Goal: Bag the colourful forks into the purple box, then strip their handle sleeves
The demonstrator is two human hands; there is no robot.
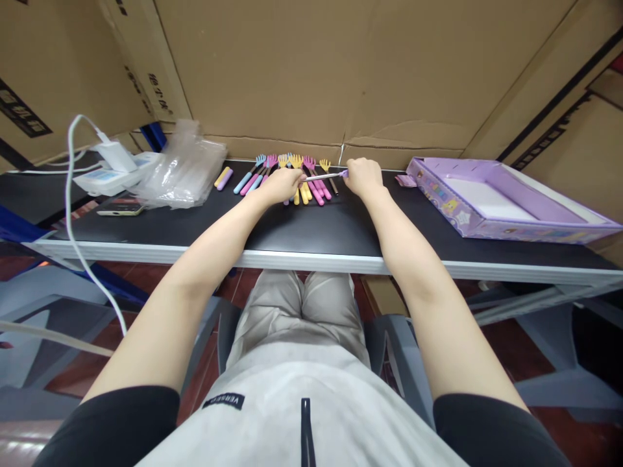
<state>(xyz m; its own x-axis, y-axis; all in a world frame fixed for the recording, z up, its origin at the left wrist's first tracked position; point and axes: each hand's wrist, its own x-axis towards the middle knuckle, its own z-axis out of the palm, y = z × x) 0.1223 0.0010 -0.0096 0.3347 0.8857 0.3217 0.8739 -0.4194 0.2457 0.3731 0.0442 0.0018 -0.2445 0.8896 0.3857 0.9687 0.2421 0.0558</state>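
My left hand [282,185] is closed round one end of a telescopic back scratcher, whose thin metal rod [323,176] stretches out between my two hands. At its other end my right hand [365,176] is closed on a purple part, mostly hidden by the fingers. Just behind and below the rod, several more back scratchers [318,189] with claw heads lie side by side, in pink, yellow and blue. My left hand covers part of them. A yellow and a purple handle [224,178] lie apart, to the left.
A purple printed box tray [525,228] stands at the right, with a small pink packet [405,181] beside it. Clear plastic bags [182,172], a white power strip [114,178] with a charger and cable, and a phone [121,207] lie left. Cardboard [292,71] walls the table's back.
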